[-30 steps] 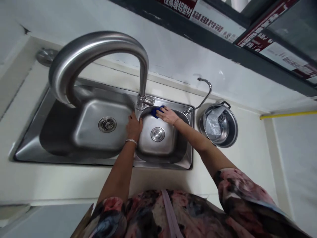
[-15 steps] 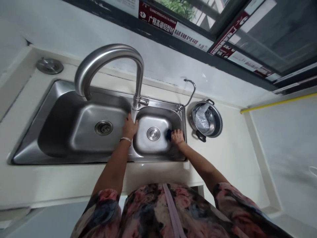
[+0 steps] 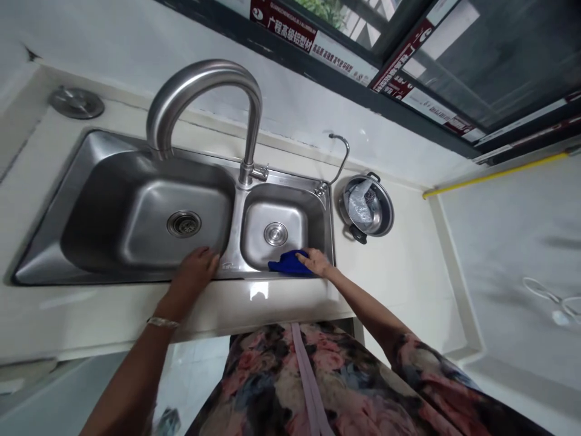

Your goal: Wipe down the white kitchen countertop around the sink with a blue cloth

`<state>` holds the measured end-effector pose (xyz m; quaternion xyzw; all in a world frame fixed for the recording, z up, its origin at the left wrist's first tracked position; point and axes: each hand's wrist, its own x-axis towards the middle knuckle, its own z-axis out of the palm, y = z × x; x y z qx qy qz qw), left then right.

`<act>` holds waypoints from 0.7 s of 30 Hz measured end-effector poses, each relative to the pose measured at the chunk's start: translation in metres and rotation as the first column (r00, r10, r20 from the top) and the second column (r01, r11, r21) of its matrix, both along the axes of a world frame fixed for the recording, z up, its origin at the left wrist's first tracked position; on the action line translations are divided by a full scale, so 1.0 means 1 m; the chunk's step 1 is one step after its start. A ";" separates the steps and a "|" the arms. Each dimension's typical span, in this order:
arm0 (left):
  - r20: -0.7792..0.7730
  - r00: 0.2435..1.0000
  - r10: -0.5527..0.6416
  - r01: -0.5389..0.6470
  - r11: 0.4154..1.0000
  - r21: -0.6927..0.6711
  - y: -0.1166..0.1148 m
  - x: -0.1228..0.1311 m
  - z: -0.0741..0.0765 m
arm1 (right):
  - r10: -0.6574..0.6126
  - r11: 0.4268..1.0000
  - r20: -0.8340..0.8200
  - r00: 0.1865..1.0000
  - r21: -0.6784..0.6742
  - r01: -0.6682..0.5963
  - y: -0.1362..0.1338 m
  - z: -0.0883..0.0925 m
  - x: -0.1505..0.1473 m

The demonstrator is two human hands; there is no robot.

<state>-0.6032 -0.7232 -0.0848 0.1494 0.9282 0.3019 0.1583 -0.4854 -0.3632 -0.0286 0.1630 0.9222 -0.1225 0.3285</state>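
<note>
A blue cloth (image 3: 288,263) lies bunched against the front wall and rim of the small basin (image 3: 297,221) of the steel sink. My right hand (image 3: 316,263) is closed on the cloth's right end. My left hand (image 3: 196,270) rests over the front rim of the large basin (image 3: 136,200), holding nothing, its fingers apart and partly hidden. Between the basins runs a flat steel divider (image 3: 234,233). A tall curved faucet (image 3: 251,133) rises behind it, its spout over the large basin.
Right of the sink stands a two-handled pot (image 3: 385,212) with a packet and scourer-like item inside. A thin small tap (image 3: 347,158) bends up at the sink's back right corner. A round metal lid (image 3: 76,103) lies back left. The window frame (image 3: 318,75) overhangs behind.
My left hand has moved from the divider to the front rim of the large basin. My right hand has shifted with the cloth from the right wall to the front side of the small basin.
</note>
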 end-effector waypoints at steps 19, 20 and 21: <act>-0.379 0.872 0.310 -0.345 0.938 -0.025 -0.102 0.109 0.004 | 0.253 0.912 0.062 0.965 0.318 -0.260 0.050 0.016 0.030; -0.338 0.885 0.321 -0.361 0.931 -0.062 -0.103 0.106 0.003 | 0.236 0.928 0.054 0.970 0.284 -0.242 0.043 0.015 0.045; -0.299 0.897 0.325 -0.368 0.925 -0.099 -0.105 0.102 0.002 | 0.179 0.955 0.015 0.984 0.239 -0.177 0.039 0.014 0.058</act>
